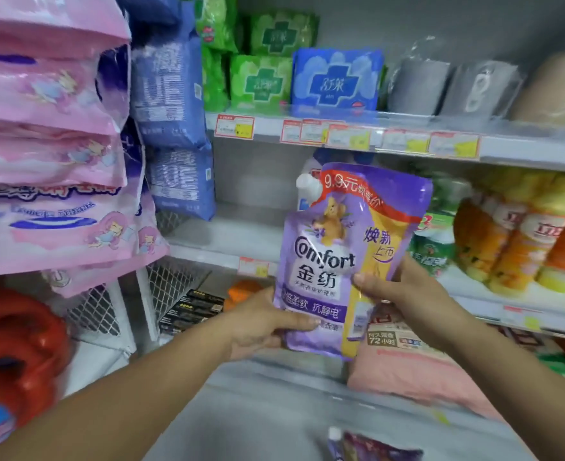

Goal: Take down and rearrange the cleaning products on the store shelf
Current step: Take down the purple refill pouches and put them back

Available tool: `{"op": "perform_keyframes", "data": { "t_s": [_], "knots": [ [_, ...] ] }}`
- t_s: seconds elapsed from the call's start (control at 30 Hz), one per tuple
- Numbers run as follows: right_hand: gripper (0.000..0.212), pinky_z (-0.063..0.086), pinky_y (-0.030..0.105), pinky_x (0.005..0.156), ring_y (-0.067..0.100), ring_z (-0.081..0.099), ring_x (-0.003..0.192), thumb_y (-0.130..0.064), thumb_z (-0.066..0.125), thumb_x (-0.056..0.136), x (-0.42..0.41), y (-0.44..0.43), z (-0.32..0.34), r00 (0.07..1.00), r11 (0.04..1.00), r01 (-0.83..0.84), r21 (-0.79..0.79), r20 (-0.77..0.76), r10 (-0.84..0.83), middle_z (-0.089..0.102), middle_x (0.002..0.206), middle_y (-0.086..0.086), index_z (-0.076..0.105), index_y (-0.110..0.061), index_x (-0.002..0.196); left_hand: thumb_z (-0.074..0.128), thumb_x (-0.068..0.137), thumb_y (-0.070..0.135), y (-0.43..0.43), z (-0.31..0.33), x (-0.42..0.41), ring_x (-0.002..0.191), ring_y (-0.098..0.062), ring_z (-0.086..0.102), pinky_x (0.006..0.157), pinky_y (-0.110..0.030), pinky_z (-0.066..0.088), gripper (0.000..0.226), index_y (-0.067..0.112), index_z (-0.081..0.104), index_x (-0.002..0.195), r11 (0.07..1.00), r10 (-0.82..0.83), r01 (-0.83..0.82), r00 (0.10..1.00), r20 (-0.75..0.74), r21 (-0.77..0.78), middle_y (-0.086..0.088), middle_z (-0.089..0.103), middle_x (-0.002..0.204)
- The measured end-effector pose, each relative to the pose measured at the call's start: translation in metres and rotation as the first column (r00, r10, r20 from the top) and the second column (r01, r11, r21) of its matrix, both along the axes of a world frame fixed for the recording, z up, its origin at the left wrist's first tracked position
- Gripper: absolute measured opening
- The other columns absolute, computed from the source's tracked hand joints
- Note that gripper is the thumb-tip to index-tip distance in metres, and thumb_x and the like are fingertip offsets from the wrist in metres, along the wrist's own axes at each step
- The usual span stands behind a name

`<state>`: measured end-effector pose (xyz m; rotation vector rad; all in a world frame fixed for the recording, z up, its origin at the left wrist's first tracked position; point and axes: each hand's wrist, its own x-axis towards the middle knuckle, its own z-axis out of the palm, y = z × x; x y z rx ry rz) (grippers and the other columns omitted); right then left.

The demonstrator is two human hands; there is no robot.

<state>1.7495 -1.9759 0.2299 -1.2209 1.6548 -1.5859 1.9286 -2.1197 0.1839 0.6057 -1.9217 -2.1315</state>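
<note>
The hands are gripping a purple Comfort pouch (334, 254) between them, upright and tilting slightly to the right, in front of the middle shelf (228, 247). The left hand (268, 324) is clasping the pouch's lower left corner, thumb lying across the front and fingers curling behind. The right hand (404, 294) is pinching the right edge the same way, thumb on the yellow stripe. The pouch's white cap (307, 186) is pointing up at its top left corner. Far left of the hands, pink packs (48, 161) are lying stacked above a red plastic item (18, 344). Blue bags (171, 94) are standing nearer, above and left of the left hand. Green packs (261, 81) and a blue pack (337, 81) are sitting on the shelf above the pouch. Right of the right hand, orange and yellow bottles (524, 237) are standing in a row. Just below that hand a pink bag (417, 367) is lying. Nearer the camera, below both hands, a second purple pouch (374, 449) is showing at the bottom edge.
</note>
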Motion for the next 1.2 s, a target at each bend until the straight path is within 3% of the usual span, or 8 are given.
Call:
{"op": "perform_keyframes", "data": {
  "t_s": [0.1,0.17,0.4,0.5,0.67,0.8,0.93,1.2],
  "knots": [
    [0.04,0.059,0.041,0.063,0.015,0.07,0.084,-0.017,0.073,0.086,-0.005,0.026,0.014,0.992,0.987,0.128,-0.1,0.013,-0.127,0.072,0.103,-0.001,0.052,-0.025,0.12,0.076,0.08,0.006,0.032,-0.01,0.003,0.105,-0.015,0.069,0.093,-0.037,0.054,0.042,0.02,0.066,0.119,0.993,0.107,-0.107,0.994,0.0,-0.042,0.002,0.074,0.112],
    [0.021,0.058,0.04,0.067,0.013,0.068,0.082,-0.024,0.06,0.096,-0.01,0.042,0.021,0.986,0.971,0.168,-0.17,0.027,-0.165,0.072,0.095,-0.009,0.055,-0.032,0.115,0.077,0.08,0.004,0.048,-0.019,0.006,0.095,-0.011,0.071,0.079,-0.029,0.057,0.04,0.019,0.067,0.116,0.988,0.152,-0.153,0.988,-0.013,-0.034,0.003,0.075,0.106],
    [0.021,0.061,0.048,0.076,0.032,0.07,0.087,-0.022,0.049,0.103,-0.035,0.084,0.004,0.967,0.968,0.239,-0.072,0.104,-0.231,0.074,0.097,0.012,0.069,-0.018,0.105,0.078,0.076,-0.004,0.077,-0.047,-0.004,0.091,-0.012,0.073,0.069,-0.022,0.056,0.05,0.018,0.063,0.118,0.993,0.109,-0.109,0.994,0.003,-0.035,0.002,0.076,0.104],
    [0.018,0.057,0.056,0.086,0.034,0.068,0.088,-0.013,0.053,0.1,-0.051,0.098,0.0,0.949,0.964,0.257,-0.067,0.208,-0.238,0.072,0.096,0.013,0.069,-0.02,0.098,0.088,0.064,-0.002,0.081,-0.055,-0.01,0.099,-0.023,0.072,0.08,-0.04,0.059,0.071,0.025,0.061,0.124,0.997,0.07,-0.07,0.997,0.025,-0.018,0.0,0.07,0.119],
    [0.028,0.061,0.045,0.068,0.04,0.068,0.104,-0.005,0.047,0.099,-0.066,0.113,0.0,0.92,0.976,0.167,-0.138,0.378,-0.104,0.073,0.101,0.017,0.069,-0.017,0.085,0.087,0.064,-0.006,0.099,-0.056,-0.014,0.09,-0.023,0.073,0.074,-0.031,0.058,0.078,0.034,0.058,0.125,0.995,0.008,-0.012,0.999,-0.033,-0.101,0.001,0.058,0.127],
    [0.009,0.05,0.057,0.095,0.041,0.063,0.116,-0.012,0.066,0.081,-0.075,0.121,0.003,0.927,0.979,0.036,-0.201,0.374,0.043,0.075,0.103,0.014,0.072,-0.018,0.081,0.093,0.06,0.007,0.112,-0.069,-0.019,0.109,-0.021,0.067,0.078,-0.025,0.057,0.089,0.047,0.054,0.128,0.977,0.023,-0.04,0.996,-0.083,-0.21,0.004,0.049,0.136],
    [0.025,0.049,0.054,0.097,0.039,0.06,0.122,-0.021,0.086,0.065,-0.076,0.125,0.003,0.921,0.969,-0.083,-0.233,0.352,0.164,0.073,0.109,0.014,0.072,-0.016,0.085,0.093,0.056,0.027,0.114,-0.073,-0.023,0.123,-0.016,0.056,0.095,-0.035,0.055,0.096,0.068,0.042,0.127,0.931,0.009,-0.02,0.999,-0.032,-0.364,0.018,0.035,0.142],
    [0.011,0.053,0.046,0.094,0.036,0.064,0.116,-0.013,0.073,0.073,-0.069,0.119,0.0,0.918,0.966,-0.081,-0.244,0.359,0.167,0.074,0.098,0.015,0.07,-0.015,0.084,0.092,0.064,0.015,0.111,-0.075,-0.019,0.126,-0.011,0.05,0.094,-0.024,0.053,0.102,0.054,0.037,0.14,0.887,0.016,-0.014,1.0,0.001,-0.461,0.015,0.03,0.144]
  ]
}}
